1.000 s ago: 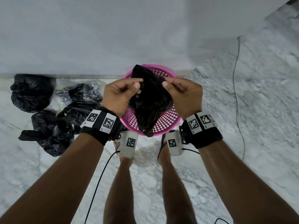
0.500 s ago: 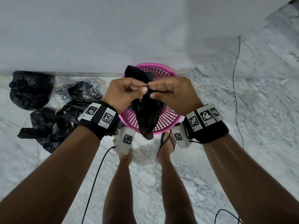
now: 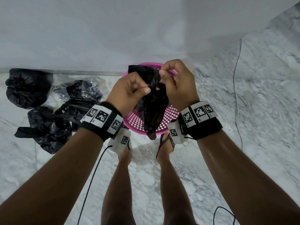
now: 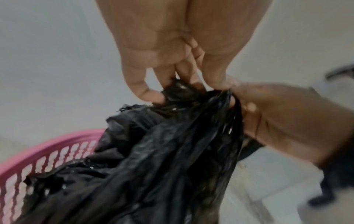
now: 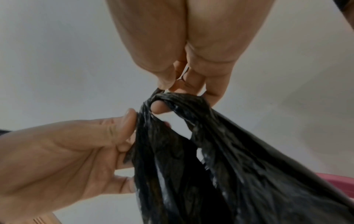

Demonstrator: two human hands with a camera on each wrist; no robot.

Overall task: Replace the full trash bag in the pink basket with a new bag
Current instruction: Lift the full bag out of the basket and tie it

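A thin black trash bag (image 3: 152, 109) hangs above the pink mesh basket (image 3: 170, 120), which stands on the floor against the white wall. My left hand (image 3: 142, 90) pinches the bag's gathered top between thumb and fingers. Just above and to the right, my right hand (image 3: 164, 75) pinches a twisted strand of the same top. In the left wrist view the left hand's fingers (image 4: 153, 97) curl into the crumpled plastic (image 4: 162, 166), with the basket's rim (image 4: 47, 151) below. In the right wrist view the bag (image 5: 210, 166) loops over a fingertip (image 5: 159, 108).
Several stuffed black bags (image 3: 27, 88) (image 3: 45, 132) (image 3: 82, 95) lie on the marble floor left of the basket. My sandalled feet (image 3: 165, 142) stand just in front of it. A thin cable (image 3: 235, 78) runs along the floor at the right.
My hands, apart on the spread bag a second ago, have come together. The bag's top is now bunched and twisted, and the right hand has risen slightly above the left.
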